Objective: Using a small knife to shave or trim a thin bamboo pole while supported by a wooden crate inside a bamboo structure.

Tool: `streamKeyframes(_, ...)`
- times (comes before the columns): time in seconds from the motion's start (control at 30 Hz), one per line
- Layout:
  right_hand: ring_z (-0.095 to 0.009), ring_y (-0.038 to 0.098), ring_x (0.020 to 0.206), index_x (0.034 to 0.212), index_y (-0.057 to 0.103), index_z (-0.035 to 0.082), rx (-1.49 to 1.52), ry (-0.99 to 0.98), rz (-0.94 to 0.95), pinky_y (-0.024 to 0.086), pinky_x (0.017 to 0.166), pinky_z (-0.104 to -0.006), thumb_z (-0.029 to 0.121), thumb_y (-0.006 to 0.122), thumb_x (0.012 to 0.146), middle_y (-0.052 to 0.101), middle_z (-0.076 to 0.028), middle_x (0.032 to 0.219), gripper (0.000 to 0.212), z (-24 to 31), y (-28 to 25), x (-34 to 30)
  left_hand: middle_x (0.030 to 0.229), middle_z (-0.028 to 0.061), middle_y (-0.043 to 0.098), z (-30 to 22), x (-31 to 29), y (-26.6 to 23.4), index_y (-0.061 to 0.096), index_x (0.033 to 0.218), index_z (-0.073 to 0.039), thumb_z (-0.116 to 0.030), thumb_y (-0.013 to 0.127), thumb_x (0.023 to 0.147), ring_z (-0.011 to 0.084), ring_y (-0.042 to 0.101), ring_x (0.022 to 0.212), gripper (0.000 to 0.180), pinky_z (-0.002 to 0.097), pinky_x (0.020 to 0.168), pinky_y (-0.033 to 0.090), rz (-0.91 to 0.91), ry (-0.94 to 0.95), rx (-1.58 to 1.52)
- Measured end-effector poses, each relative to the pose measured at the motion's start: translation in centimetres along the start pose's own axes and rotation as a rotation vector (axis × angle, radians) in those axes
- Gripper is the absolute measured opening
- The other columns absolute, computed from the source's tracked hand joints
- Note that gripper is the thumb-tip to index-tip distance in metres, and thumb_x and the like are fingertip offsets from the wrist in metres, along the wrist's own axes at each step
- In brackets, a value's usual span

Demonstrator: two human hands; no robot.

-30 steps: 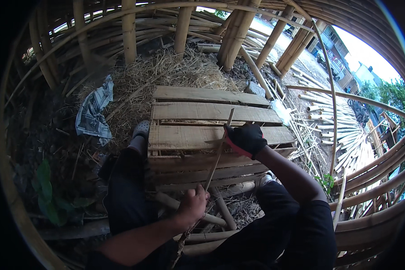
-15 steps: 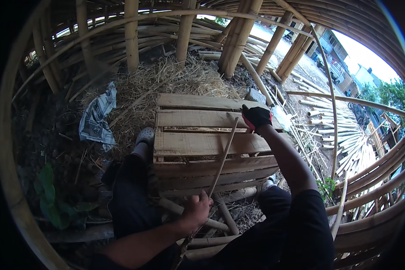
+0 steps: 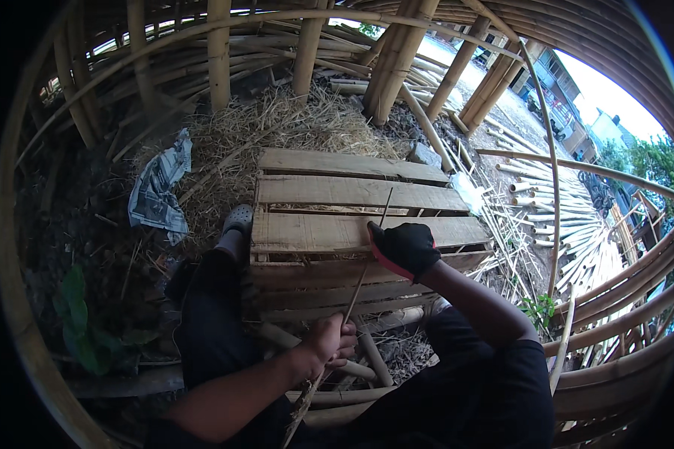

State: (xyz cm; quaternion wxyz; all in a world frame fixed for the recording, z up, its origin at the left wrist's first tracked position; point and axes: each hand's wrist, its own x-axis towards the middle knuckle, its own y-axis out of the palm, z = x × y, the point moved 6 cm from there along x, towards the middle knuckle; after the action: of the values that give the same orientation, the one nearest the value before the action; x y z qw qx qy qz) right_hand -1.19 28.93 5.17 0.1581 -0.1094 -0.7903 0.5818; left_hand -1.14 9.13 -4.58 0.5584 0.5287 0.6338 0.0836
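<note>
My bare left hand (image 3: 329, 341) is closed around a long, thin bamboo strip (image 3: 358, 288) that slants up and away over the near edge of a slatted wooden crate (image 3: 307, 233). The strip's frayed lower end hangs down toward my lap. My right hand (image 3: 407, 251), in a black and red glove, is closed right beside the strip, above the crate's near top slat. A thin edge pokes out leftward from this fist across the strip; what it belongs to is hidden by the glove.
Crumpled newspaper (image 3: 159, 187) lies on straw (image 3: 277, 127) beyond my left foot (image 3: 238, 218). Upright bamboo posts (image 3: 219, 60) stand at the back. Many cut bamboo poles (image 3: 569, 213) cover the ground at right. A leafy plant (image 3: 75, 322) grows at left.
My right hand has come nearer and to the left, from the crate's far right part down along the strip. The left hand still grips the strip, its fingers slightly shifted.
</note>
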Motion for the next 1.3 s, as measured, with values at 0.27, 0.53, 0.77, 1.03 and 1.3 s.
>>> streamKeyframes(0.27, -0.036, 0.065, 0.073, 0.069, 0.069, 0.007, 0.214, 0.368, 0.145, 0.049, 0.071, -0.0429, 0.052, 0.030, 0.095, 0.067, -0.016, 0.072, 0.065, -8.5, 3.0, 5.1, 0.051, -0.0059, 0.025, -0.4, -0.8, 0.6, 0.034, 0.069, -0.019, -0.028, 0.026, 0.095, 0.0065, 0.021, 0.036, 0.029, 0.0204, 0.031, 0.018, 0.143, -0.021, -0.044)
streamKeyframes(0.53, -0.035, 0.066, 0.084, 0.084, 0.072, 0.009, 0.074, 0.575, 0.081, 0.049, 0.077, -0.0436, 0.054, 0.024, 0.095, 0.069, -0.016, 0.084, 0.067, -13.3, 1.0, 6.2, 0.052, -0.0048, 0.027, 0.4, -0.1, 0.1, 0.035, 0.070, -0.018, -0.028, 0.026, 0.096, 0.0075, 0.024, 0.037, 0.030, 0.0225, 0.032, 0.020, 0.034, -0.004, 0.041)
streamKeyframes(0.77, -0.036, 0.063, 0.060, 0.063, 0.067, 0.007, 0.224, 0.379, 0.126, 0.048, 0.065, -0.0454, 0.055, 0.027, 0.097, 0.061, -0.016, 0.056, 0.071, -3.9, -2.2, 0.7, 0.052, -0.0040, 0.031, -0.7, -0.2, -1.2, 0.040, 0.072, -0.013, -0.039, 0.031, 0.102, 0.0076, 0.030, 0.038, 0.041, 0.0250, 0.036, 0.022, -0.223, 0.267, 0.291)
streamKeyframes(1.03, -0.034, 0.060, 0.051, 0.083, 0.068, 0.017, 0.079, -0.013, 0.067, 0.046, 0.049, -0.0479, 0.041, 0.035, 0.098, 0.058, -0.012, 0.053, 0.044, -0.4, -0.4, -0.5, 0.048, 0.0016, 0.042, -1.0, 0.6, -1.9, 0.053, 0.073, -0.001, -0.037, 0.033, 0.102, 0.0125, 0.039, 0.033, 0.050, 0.0320, 0.033, 0.029, -0.430, 0.471, 0.406)
streamKeyframes(1.3, -0.036, 0.064, 0.061, 0.076, 0.070, 0.012, 0.128, 0.332, 0.063, 0.049, 0.059, -0.0470, 0.049, 0.033, 0.096, 0.063, -0.015, 0.061, 0.056, -9.1, 1.5, 3.9, 0.061, 0.0086, 0.059, -1.1, 1.4, -2.6, 0.058, 0.081, 0.003, -0.035, 0.034, 0.102, 0.0151, 0.049, 0.041, 0.050, 0.0337, 0.040, 0.037, -0.477, 0.495, 0.487)
